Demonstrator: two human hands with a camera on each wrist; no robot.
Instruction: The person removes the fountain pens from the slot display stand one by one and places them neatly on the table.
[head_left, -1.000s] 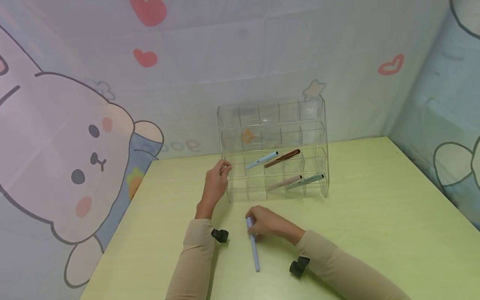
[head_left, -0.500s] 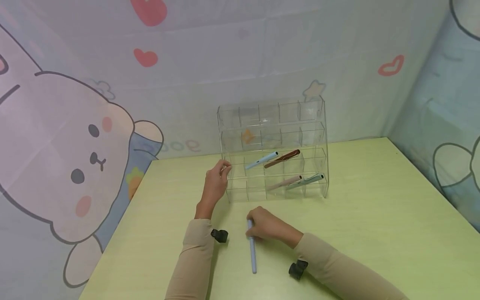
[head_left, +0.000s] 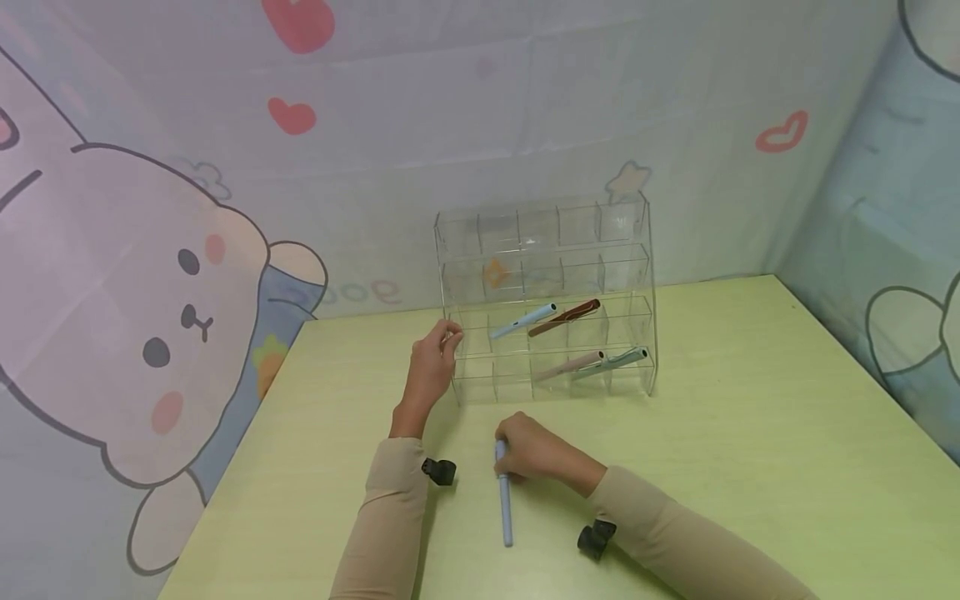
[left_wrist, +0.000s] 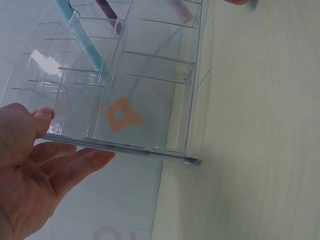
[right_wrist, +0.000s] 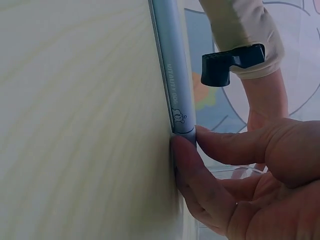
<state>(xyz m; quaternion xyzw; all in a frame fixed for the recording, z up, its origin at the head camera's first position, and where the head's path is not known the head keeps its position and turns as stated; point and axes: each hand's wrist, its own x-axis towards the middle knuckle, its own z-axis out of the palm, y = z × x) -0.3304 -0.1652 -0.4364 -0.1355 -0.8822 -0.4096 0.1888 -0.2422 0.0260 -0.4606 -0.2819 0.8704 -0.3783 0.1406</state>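
My left hand (head_left: 431, 367) holds the left side wall of a clear acrylic pen rack (head_left: 513, 389). In the left wrist view the thumb lies inside that wall and the fingers outside it. Closer to me, my right hand (head_left: 536, 447) pinches a blue-grey pen (head_left: 506, 512) between thumb and fingers. The pen lies along the tabletop, pointing towards me; printed lettering and a small drawing show on the pen barrel (right_wrist: 175, 75) in the right wrist view. My fingers hide part of its far end.
Slanting in the rack are a light blue pen (head_left: 523, 321), a dark red pen (head_left: 564, 317), a pale pink pen (head_left: 570, 365) and a green pen (head_left: 611, 362). Behind the pale yellow table (head_left: 750, 400) hangs a printed cloth (head_left: 390, 167).
The right hand has shifted slightly, and the pen's near end has swung a little to the left. My left hand and the rack have stayed in place.
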